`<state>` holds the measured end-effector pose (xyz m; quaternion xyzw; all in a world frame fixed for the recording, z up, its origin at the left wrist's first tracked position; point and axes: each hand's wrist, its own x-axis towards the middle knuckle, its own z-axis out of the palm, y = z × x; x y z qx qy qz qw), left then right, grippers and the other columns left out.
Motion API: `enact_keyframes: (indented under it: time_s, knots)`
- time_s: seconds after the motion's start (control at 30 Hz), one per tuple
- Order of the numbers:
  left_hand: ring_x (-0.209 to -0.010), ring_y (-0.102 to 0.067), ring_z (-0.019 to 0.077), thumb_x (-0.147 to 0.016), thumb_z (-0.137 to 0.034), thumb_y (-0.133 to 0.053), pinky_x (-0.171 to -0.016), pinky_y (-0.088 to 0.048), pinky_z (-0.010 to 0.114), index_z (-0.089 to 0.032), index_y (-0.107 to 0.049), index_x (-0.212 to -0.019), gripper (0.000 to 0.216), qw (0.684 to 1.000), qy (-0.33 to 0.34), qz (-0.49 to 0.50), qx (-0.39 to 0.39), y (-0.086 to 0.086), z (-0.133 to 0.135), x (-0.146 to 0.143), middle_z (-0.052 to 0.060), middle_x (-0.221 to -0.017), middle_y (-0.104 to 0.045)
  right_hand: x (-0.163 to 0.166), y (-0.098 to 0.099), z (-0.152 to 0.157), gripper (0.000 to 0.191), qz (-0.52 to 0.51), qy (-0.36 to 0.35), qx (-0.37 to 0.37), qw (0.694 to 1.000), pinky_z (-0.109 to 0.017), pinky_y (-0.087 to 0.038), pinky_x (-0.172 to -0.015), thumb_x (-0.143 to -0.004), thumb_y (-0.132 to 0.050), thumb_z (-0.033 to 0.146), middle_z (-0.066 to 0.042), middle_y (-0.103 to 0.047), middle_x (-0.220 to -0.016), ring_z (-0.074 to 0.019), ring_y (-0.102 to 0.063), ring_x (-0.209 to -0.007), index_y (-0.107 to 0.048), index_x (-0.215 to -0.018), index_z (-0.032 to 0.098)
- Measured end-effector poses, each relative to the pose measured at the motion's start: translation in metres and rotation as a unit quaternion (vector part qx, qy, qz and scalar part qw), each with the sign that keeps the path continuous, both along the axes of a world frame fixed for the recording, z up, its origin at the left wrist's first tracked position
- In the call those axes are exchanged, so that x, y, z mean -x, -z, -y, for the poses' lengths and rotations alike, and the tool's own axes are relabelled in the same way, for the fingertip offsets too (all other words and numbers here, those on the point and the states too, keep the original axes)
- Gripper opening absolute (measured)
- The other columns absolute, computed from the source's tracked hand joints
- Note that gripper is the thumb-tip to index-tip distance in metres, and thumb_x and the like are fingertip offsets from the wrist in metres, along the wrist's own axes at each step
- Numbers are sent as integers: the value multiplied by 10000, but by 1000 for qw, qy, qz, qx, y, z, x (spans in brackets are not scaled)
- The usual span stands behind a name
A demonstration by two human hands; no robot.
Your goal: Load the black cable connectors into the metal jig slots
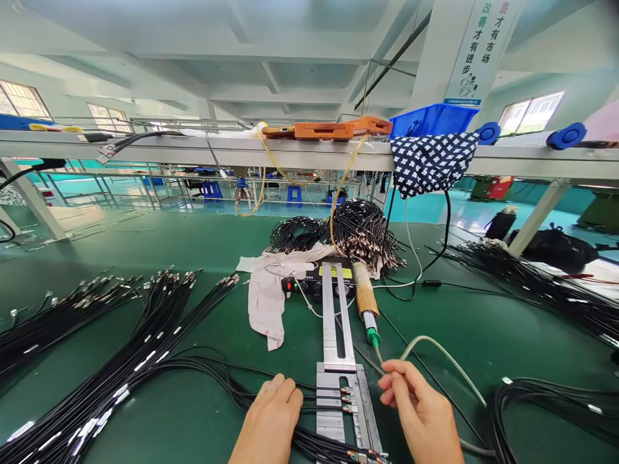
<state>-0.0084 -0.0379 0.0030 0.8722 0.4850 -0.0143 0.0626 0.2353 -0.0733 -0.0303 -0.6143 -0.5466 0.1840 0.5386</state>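
My left hand [271, 415] is closed over several thin black cables [322, 407], whose ends with small metal connectors [348, 399] lie across a slotted metal fixture [329, 422]. Its fingertips are partly hidden. My right hand [420, 409], to the right of the fixture, has thumb and fingers pinched together at a pale thin hose [435, 341]. This hose appears to run to the green end [372, 337] of an amber syringe-like tube [366, 299]. More connector ends [365, 456] lie at the fixture's near end.
Behind the fixture, a black control box [312, 283] stands beside a white cloth [265, 309]. Coiled cables [358, 225] lie behind it. Long cable bundles spread over the left [140, 348] and right [546, 406] of the green table [213, 316]. A raised shelf [193, 151] crosses above.
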Motion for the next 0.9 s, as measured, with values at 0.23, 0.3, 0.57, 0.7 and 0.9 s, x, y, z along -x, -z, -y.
enact_keyframes:
  time_s: [0.23, 0.3, 0.57, 0.7, 0.9]
  knots:
    - [-939, -579, 283, -800, 47, -405, -884, -490, 431, -129, -645, -894, 312, 997, 29, -10, -66, -1, 2, 0, 118, -972, -638, 1, 0, 4, 303, 58, -3, -15, 998, -214, -532, -576, -995, -421, 407, -22, -706, -753, -159, -670, -576, -652, -967, 213]
    - [-943, -580, 281, -798, 59, -395, -891, -488, 427, -128, -651, -917, 339, 998, 26, -24, -60, 0, 2, -2, 119, -981, -641, 1, -1, 4, 300, 73, -7, -23, 997, -210, -536, -567, -998, -425, 404, -23, -710, -751, -159, -673, -572, -654, -971, 211]
    - [-1009, -570, 314, -830, -31, -466, -948, -465, 460, -121, -660, -989, 267, 998, 15, -50, -26, -16, 6, -10, 148, -1049, -638, 5, -2, 7, 257, 130, -23, -72, 989, -175, -558, -587, -1000, -445, 331, -8, -722, -740, -143, -688, -563, -668, -1010, 204]
    - [-985, -564, 299, -840, -9, -428, -922, -467, 445, -125, -651, -960, 279, 999, 12, -39, -9, -17, 6, -11, 134, -1027, -632, 4, -2, 8, 213, 154, -29, -93, 983, -151, -551, -589, -998, -448, 267, 1, -725, -754, -126, -688, -563, -649, -1033, 204]
    - [-925, -539, 255, -855, 16, -394, -886, -443, 415, -152, -636, -915, 300, 996, -10, 87, 10, 16, -3, 0, 89, -981, -619, 7, 0, 8, 192, 170, -79, -89, 978, -135, -548, -597, -1001, -446, 220, 25, -734, -775, -123, -713, -607, -631, -1048, 233]
